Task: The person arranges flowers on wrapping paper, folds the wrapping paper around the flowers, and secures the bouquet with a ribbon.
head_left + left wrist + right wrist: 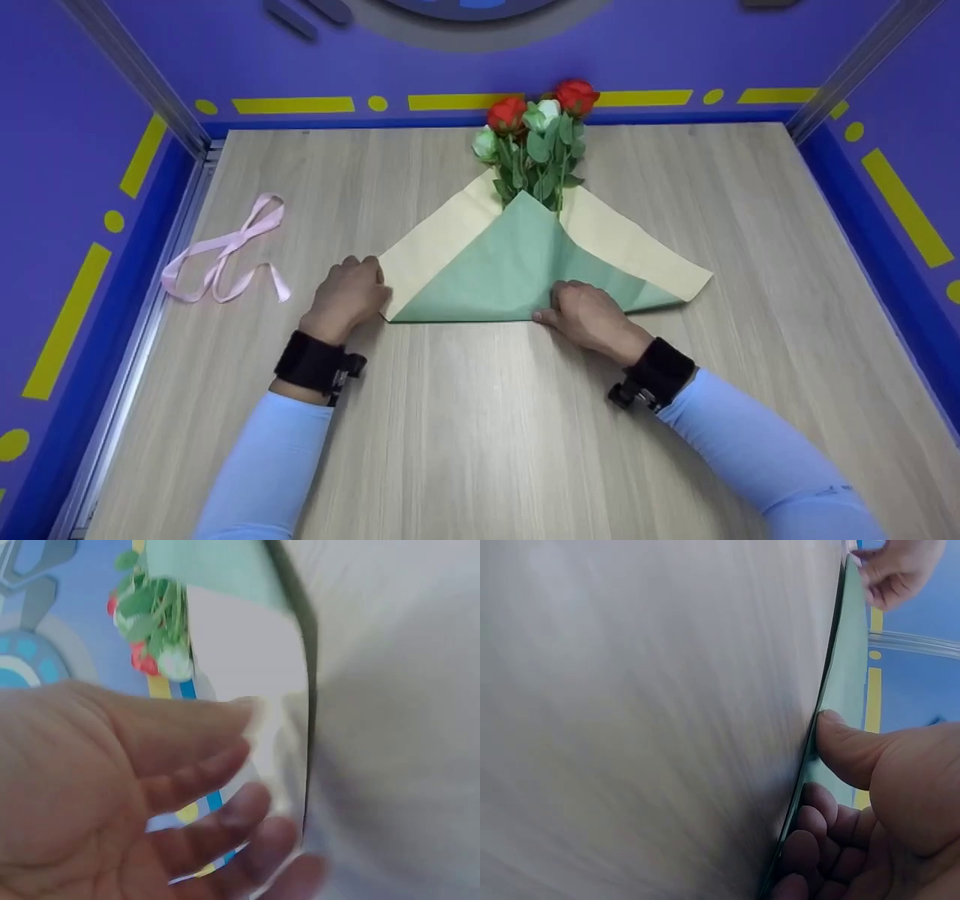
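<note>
Two-tone wrapping paper (480, 277), green outside and cream inside, lies folded up from its bottom edge on the table. Red and white roses (507, 116) with green leaves stick out of its top. At the paper's left corner, my left hand (349, 292) has its fingers curved round the edge; in the left wrist view the thumb and fingertips are partly blurred there. My right hand (592, 319) holds the paper's folded bottom edge right of the middle, with curled fingers on the green side and the thumb (840, 739) along the fold.
A loose pink ribbon (240, 236) lies curled on the left of the wooden table (480, 435). Blue-purple panels (315, 60) with yellow marks stand round the back and sides. The flower heads reach close to the back panel.
</note>
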A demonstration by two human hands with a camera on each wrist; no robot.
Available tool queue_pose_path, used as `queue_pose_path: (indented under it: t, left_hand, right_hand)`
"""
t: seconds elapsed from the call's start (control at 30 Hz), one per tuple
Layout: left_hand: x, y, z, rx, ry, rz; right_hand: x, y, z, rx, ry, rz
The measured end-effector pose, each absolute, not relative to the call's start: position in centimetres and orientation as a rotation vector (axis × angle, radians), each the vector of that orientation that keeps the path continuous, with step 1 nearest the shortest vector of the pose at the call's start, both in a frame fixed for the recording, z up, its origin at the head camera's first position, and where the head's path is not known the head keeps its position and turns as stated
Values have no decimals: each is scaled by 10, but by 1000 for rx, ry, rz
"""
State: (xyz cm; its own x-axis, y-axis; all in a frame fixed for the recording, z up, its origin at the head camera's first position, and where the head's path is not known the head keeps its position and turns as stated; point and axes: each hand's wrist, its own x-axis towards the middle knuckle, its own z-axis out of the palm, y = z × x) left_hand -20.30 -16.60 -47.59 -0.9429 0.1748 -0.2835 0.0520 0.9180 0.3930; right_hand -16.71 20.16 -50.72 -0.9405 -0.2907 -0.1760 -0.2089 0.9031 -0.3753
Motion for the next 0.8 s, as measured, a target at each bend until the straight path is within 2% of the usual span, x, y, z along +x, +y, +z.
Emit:
queue_pose_path:
  t: [0.23,0.5,0.63,0.8]
  left_hand:
    - [-211,-154,-479,-26,2759,561]
    - [-220,-160,-482,-83,2683,590]
    - [-223,-164,-480,-21,2623,820]
    - [-226,-161,-473,-39,2298,1419]
  right_hand:
    - [-160,201,-508,-478,2906,-519]
    - [-159,192,-512,-960,3071,-429]
    - [-163,188,-514,-1057,3044,-373]
    - [-166,188,-514,-1045,3012,-319]
